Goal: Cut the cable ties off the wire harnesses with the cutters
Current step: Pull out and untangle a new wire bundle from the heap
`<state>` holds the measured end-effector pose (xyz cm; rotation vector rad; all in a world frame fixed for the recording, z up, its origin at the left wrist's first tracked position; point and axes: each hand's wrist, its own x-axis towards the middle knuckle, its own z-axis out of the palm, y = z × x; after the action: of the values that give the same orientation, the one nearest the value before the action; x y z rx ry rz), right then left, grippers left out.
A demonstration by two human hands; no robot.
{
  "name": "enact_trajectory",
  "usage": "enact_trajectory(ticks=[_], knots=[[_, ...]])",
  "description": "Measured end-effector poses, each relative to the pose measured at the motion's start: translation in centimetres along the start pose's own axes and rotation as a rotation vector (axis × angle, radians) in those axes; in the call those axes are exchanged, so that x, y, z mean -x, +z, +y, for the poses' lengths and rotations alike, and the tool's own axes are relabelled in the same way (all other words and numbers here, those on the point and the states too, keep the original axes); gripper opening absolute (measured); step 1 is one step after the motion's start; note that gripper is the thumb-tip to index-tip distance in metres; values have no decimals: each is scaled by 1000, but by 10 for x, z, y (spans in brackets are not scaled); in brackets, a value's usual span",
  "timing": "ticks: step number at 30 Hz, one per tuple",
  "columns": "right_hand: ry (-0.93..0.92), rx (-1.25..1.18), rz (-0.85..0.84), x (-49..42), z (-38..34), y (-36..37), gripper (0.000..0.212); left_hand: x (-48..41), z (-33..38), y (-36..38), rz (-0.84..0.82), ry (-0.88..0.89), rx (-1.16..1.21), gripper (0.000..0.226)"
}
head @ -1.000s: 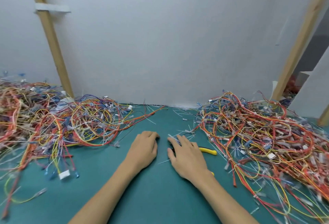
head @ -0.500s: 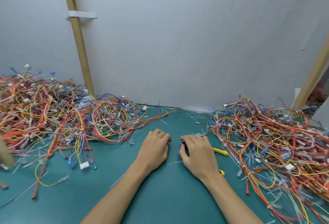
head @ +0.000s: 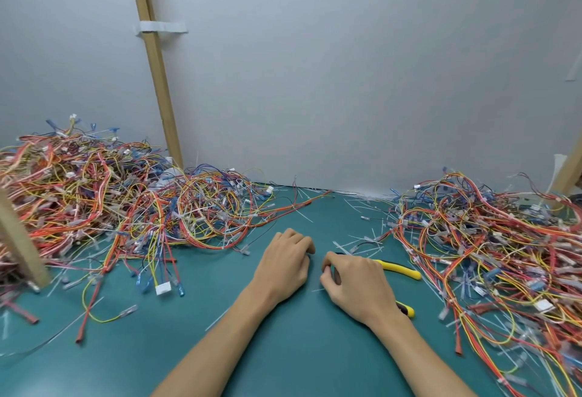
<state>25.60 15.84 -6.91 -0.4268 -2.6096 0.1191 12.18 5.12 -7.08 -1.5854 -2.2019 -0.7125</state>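
Since 0.5 s ago my right hand [head: 356, 283] has gone from flat to fingers curled in. It sits on top of the cutters [head: 400, 269], whose yellow handles stick out on its right; can't tell if it's actually gripping them. My left hand [head: 283, 262] is just beside it, clenched and empty, resting on the green surface [head: 283, 349]. Loose cut ties [head: 362, 243] lie just beyond. Further back are the left harness pile [head: 126, 201] and the right harness pile [head: 488, 239], both against the grey wall [head: 315, 81].

left hand [head: 285, 262]: showing bare, wearing nothing over the fingers or knuckles
right hand [head: 359, 280]: showing bare likewise
left forearm [head: 220, 343]: showing bare along its whole visible length
right forearm [head: 419, 352]: showing bare too
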Motion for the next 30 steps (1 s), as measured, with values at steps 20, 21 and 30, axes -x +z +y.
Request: enact_trajectory(ticks=[20,21,30], knots=[[60,17,-36,4,-7,1,5,4,1,-6,-82,-232,5,17],[66,16,-32,7,-10,0,5,5,1,-7,-85,-233,8,17],[43,-97,71,-38,-64,-20,7,3,1,-12,-135,-257,36,22]])
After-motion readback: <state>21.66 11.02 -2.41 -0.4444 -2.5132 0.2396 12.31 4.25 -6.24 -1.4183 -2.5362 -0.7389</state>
